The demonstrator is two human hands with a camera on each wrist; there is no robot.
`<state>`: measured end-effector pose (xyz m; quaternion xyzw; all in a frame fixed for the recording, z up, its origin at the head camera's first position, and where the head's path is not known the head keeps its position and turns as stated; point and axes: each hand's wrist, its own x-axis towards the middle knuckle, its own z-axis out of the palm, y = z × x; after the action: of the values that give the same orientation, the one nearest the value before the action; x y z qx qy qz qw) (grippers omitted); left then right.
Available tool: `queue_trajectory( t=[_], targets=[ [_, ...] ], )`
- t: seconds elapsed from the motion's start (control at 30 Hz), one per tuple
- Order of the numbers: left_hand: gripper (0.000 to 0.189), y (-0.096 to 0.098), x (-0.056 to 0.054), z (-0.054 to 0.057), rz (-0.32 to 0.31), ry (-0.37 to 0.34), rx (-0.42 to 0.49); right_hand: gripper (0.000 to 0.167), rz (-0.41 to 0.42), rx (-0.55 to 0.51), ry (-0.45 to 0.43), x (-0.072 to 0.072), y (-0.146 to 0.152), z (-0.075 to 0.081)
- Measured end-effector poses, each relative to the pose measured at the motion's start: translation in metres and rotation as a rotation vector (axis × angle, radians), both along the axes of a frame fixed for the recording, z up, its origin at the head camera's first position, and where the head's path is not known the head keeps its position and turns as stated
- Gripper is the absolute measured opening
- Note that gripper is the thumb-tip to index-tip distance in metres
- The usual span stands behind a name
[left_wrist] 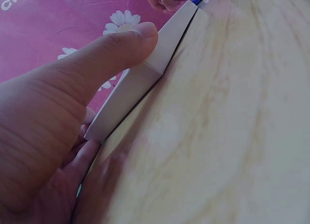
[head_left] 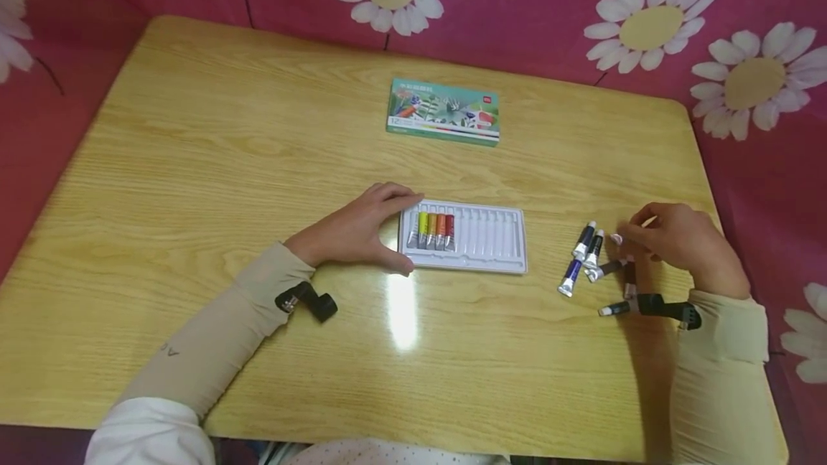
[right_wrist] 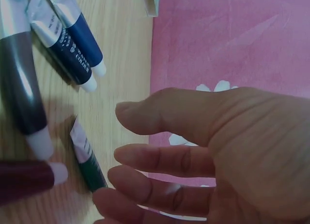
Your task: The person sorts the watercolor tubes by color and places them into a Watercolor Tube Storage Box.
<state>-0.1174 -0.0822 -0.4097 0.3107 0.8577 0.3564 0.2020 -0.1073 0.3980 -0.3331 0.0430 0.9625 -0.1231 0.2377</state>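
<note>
My left hand (head_left: pixel 358 232) holds the left end of a white plastic tray (head_left: pixel 478 262), thumb at the near corner and fingers at the far one. In the left wrist view the thumb presses the tray's side wall (left_wrist: pixel 128 100). Several paint tubes (head_left: pixel 441 229), among them yellow, orange and red, lie side by side in the tray's left slots. At the right, my right hand (head_left: pixel 678 239) hovers with thumb and fingers apart. A dark green paint tube (right_wrist: pixel 90 162) lies just past its fingertips. Nearby are a brown tube (right_wrist: pixel 22 81), a maroon tube (right_wrist: pixel 26 182) and a navy tube (right_wrist: pixel 82 37).
Several loose tubes, including a violet-blue one (head_left: pixel 570 278), lie between the tray and my right hand. A green paint box (head_left: pixel 443 113) lies flat farther back on the wooden table (head_left: pixel 226 142). Pink flowered cloth (head_left: pixel 517 6) hangs behind the table.
</note>
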Motion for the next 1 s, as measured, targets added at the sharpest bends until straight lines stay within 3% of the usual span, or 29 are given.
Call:
queue_trajectory(
  t=[0.4,1.0],
  targets=[
    [0.112,-0.003,0.002,-0.001,0.016,-0.007,0.0,0.051,-0.007,-0.018,-0.079,0.008,-0.003,-0.006],
    [0.113,0.0,0.001,-0.001,0.009,-0.006,-0.002,0.051,0.034,0.038,-0.035,0.016,-0.01,-0.004]
  ],
)
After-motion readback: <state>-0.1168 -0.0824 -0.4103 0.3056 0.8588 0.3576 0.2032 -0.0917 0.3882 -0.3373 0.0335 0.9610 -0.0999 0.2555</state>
